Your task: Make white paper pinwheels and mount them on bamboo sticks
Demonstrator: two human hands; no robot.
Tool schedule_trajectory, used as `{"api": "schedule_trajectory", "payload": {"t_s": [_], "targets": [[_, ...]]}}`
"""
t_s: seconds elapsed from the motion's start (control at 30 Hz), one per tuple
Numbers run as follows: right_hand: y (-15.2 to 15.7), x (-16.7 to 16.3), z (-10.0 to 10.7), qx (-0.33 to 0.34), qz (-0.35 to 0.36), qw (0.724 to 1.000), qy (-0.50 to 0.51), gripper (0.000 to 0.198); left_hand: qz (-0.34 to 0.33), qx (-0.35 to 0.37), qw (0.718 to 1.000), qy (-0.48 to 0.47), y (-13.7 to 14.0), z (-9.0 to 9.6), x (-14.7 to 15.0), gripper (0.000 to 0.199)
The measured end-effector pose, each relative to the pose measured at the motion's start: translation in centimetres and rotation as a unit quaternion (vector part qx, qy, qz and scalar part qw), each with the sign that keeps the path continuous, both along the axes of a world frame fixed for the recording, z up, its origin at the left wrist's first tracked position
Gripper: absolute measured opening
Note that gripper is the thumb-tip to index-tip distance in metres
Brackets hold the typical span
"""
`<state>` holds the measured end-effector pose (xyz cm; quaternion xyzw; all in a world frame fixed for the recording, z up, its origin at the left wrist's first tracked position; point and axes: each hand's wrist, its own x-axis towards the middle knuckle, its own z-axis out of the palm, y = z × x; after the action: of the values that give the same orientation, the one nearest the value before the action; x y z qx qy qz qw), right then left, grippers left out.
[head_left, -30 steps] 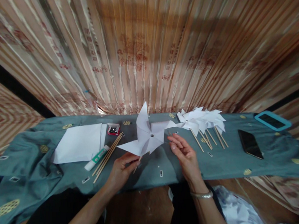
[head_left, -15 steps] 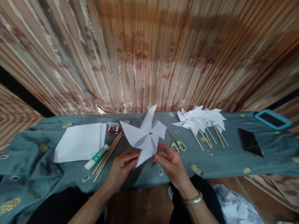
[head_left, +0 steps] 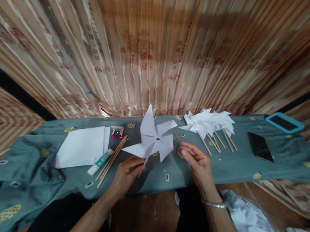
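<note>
The pinwheel (head_left: 158, 132) is at the centre of the frame, held up over the cloth (head_left: 228, 167), its white blades spread and its front towards the camera. Its stick (head_left: 145, 162) runs down from behind the blades to the left hand (head_left: 125, 174), just below centre, where thumb and forefinger pinch it.

The right hand (head_left: 198, 165), right of centre, is apart from the pinwheel. Its fingers are bent and lie side by side, the thumb close beneath them; whether the tips meet cannot be told. Scissors (head_left: 177, 138) lie partly hidden behind it; I cannot tell if the hand touches them. A bracelet (head_left: 215, 205) circles that wrist.

Left of the pinwheel lie loose sticks (head_left: 111, 162), with the glue (head_left: 100, 162) beside them and a small open box (head_left: 117, 132) near their upper ends. Paper (head_left: 81, 148) is stacked further left.

Right of centre, more pinwheels (head_left: 210, 123) overlap, sticks pointing down the frame. Beyond them are a phone (head_left: 260, 147) and, at far right, a blue-framed device (head_left: 284, 122).

A curtain (head_left: 149, 41) fills the upper frame. At lower right, a clear bag (head_left: 256, 222) of white pieces sits on the floor (head_left: 148, 218).
</note>
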<state>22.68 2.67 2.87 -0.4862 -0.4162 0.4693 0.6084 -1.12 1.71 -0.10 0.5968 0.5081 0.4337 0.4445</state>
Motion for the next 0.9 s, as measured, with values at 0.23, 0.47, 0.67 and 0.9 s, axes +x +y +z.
{"api": "schedule_trajectory", "payload": {"t_s": [0.23,0.47,0.67,0.9], "targets": [[-0.2,-2.9,-0.9,-0.043,0.101,0.992,0.063,0.040,-0.004,0.000,1.000,0.000,0.0,-0.2,0.2,0.019],[-3.4,-6.6,-0.3,-0.103,0.284,0.949,0.093,0.034,0.021,-0.003,1.000,0.011,0.1,0.1,-0.1,0.017],[-1.6,-2.9,0.0,-0.055,0.149,0.986,0.044,0.025,0.030,-0.019,0.999,0.010,0.2,-0.6,-0.4,0.018],[0.4,-1.2,-0.7,-0.023,0.054,0.996,0.064,0.040,-0.016,-0.015,1.000,-0.004,-0.2,-0.3,0.0,0.019]]}}
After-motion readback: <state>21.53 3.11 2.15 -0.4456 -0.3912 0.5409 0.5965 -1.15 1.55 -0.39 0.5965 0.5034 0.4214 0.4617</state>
